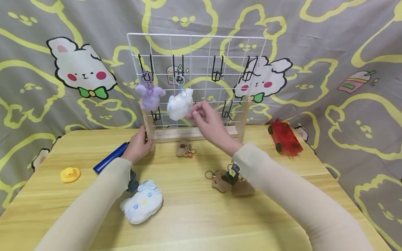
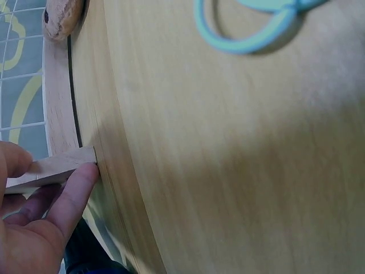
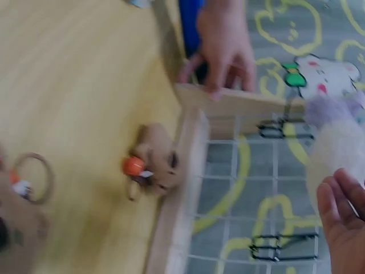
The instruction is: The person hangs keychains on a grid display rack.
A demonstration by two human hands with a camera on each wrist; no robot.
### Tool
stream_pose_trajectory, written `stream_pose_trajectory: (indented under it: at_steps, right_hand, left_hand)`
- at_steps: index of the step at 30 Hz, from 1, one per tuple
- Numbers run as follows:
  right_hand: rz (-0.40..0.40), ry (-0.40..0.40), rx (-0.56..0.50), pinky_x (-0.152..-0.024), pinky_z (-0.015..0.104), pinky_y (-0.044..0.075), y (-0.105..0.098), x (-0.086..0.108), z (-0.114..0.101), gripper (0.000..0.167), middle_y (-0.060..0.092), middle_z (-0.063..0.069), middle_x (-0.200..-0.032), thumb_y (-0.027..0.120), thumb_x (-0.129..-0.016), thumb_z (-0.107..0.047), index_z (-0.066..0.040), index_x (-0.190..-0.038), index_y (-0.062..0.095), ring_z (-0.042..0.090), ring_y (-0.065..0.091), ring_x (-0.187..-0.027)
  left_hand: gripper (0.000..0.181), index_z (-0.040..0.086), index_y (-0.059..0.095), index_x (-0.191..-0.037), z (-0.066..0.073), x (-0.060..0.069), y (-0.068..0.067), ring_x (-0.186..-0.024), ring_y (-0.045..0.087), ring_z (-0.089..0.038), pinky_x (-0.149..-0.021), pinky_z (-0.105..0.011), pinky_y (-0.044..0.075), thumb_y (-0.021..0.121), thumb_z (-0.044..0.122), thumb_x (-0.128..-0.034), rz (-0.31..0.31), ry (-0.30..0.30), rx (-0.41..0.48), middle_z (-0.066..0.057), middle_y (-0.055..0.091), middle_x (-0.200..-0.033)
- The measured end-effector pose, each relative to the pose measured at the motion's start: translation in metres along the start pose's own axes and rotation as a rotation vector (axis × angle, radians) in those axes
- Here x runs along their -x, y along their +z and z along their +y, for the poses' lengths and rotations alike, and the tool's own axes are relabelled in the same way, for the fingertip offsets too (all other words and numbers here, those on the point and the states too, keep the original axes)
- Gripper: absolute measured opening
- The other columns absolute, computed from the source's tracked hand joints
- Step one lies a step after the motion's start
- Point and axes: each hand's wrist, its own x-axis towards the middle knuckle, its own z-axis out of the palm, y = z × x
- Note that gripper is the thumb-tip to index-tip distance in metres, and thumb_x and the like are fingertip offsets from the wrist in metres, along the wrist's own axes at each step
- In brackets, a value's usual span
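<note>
A white wire grid rack [image 1: 201, 55] stands upright in a wooden frame at the back of the table. My left hand [image 1: 137, 145] grips the frame's wooden side post [image 2: 60, 165], thumb on one face and fingers on the other. On an upper hook hangs a fluffy white plush keychain [image 1: 180, 104] by its blue ring. My right hand [image 1: 205, 118] is at its lower right side, fingertips at the fur, fingers loosely bent and not closed round it. A purple plush keychain [image 1: 150, 97] hangs on the hook to the left.
Brown plush keychains [image 1: 220, 181] lie at centre right, and another brown one [image 1: 183, 149] lies before the frame. A white-and-blue plush cat head [image 1: 142, 204] is at front left. Around them are a yellow duck [image 1: 70, 175], a blue cylinder [image 1: 108, 161] and a red toy car [image 1: 285, 137].
</note>
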Motion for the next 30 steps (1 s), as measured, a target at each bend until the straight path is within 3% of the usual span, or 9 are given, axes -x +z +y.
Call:
stream_pose_trajectory:
  at_steps: [3,7,11,14,19,23,27,30]
  right_hand:
    - [-0.079,-0.042,0.042,-0.096,0.034,0.062,0.015,0.014,0.007,0.017,0.072,0.021,-0.116,0.049,-0.109,-0.008,0.002,-0.119,0.058,0.035,0.072,-0.110]
    - [-0.256,-0.094,0.126,-0.092,0.023,0.060,0.041,0.030,0.017,0.017,0.072,0.017,-0.114,0.054,-0.107,-0.009,0.002,-0.119,0.061,0.030,0.072,-0.107]
    - [-0.440,-0.072,0.187,-0.093,0.015,0.055,0.070,0.043,0.025,0.023,0.073,0.011,-0.114,0.059,-0.106,-0.015,0.000,-0.122,0.063,0.019,0.069,-0.106]
    - [-0.532,-0.040,0.203,-0.092,0.013,0.054,0.090,0.051,0.030,0.027,0.073,0.008,-0.115,0.062,-0.106,-0.021,-0.001,-0.125,0.063,0.010,0.067,-0.103]
    - [-0.592,-0.039,0.262,-0.089,0.012,0.052,0.121,0.057,0.035,0.036,0.071,0.005,-0.115,0.066,-0.104,-0.033,-0.004,-0.126,0.062,0.004,0.063,-0.099]
    - [-0.591,-0.017,0.395,-0.089,0.014,0.052,0.140,0.059,0.031,0.046,0.071,0.003,-0.118,0.067,-0.100,-0.046,-0.007,-0.125,0.064,0.007,0.063,-0.103]
    - [-0.586,0.006,0.551,-0.079,0.016,0.049,0.151,0.062,0.024,0.052,0.070,-0.003,-0.112,0.068,-0.095,-0.058,-0.013,-0.120,0.068,0.007,0.060,-0.098]
    - [-0.621,0.021,0.587,-0.073,0.016,0.045,0.153,0.063,0.021,0.050,0.066,-0.005,-0.107,0.070,-0.093,-0.059,-0.015,-0.116,0.068,0.006,0.056,-0.092]
  left_hand:
    - [0.057,-0.011,0.024,-0.155,-0.002,0.002,-0.001,-0.137,0.054,-0.052,-0.105,-0.059,0.055,0.048,0.008,-0.1072,0.001,0.003,0.000,-0.042,0.043,-0.152]
    - [0.056,-0.011,0.024,-0.154,-0.003,0.003,-0.003,-0.135,0.055,-0.053,-0.104,-0.060,0.055,0.048,0.007,-0.1068,0.005,0.013,-0.002,-0.042,0.044,-0.151]
    - [0.055,-0.012,0.025,-0.153,-0.002,0.003,-0.003,-0.136,0.054,-0.053,-0.105,-0.061,0.054,0.048,0.007,-0.1064,0.007,0.031,-0.004,-0.042,0.044,-0.150]
    - [0.054,-0.013,0.026,-0.152,-0.001,0.002,-0.002,-0.136,0.054,-0.054,-0.105,-0.061,0.054,0.048,0.006,-0.1060,0.003,0.041,-0.002,-0.043,0.045,-0.149]
    - [0.052,-0.012,0.028,-0.151,0.001,0.003,-0.001,-0.135,0.055,-0.053,-0.104,-0.061,0.054,0.049,0.005,-0.1058,0.001,0.046,0.007,-0.042,0.047,-0.147]
    - [0.053,-0.011,0.027,-0.151,0.001,0.003,-0.002,-0.134,0.056,-0.053,-0.103,-0.060,0.055,0.049,0.006,-0.1063,-0.009,0.041,0.007,-0.042,0.048,-0.147]
    - [0.052,-0.012,0.028,-0.150,-0.001,0.002,-0.001,-0.131,0.058,-0.053,-0.102,-0.060,0.056,0.049,0.006,-0.1062,-0.006,0.039,-0.005,-0.042,0.049,-0.145]
    - [0.052,-0.012,0.027,-0.151,-0.002,0.000,0.000,-0.133,0.057,-0.053,-0.103,-0.060,0.056,0.049,0.005,-0.1061,-0.002,0.043,0.001,-0.042,0.048,-0.146]
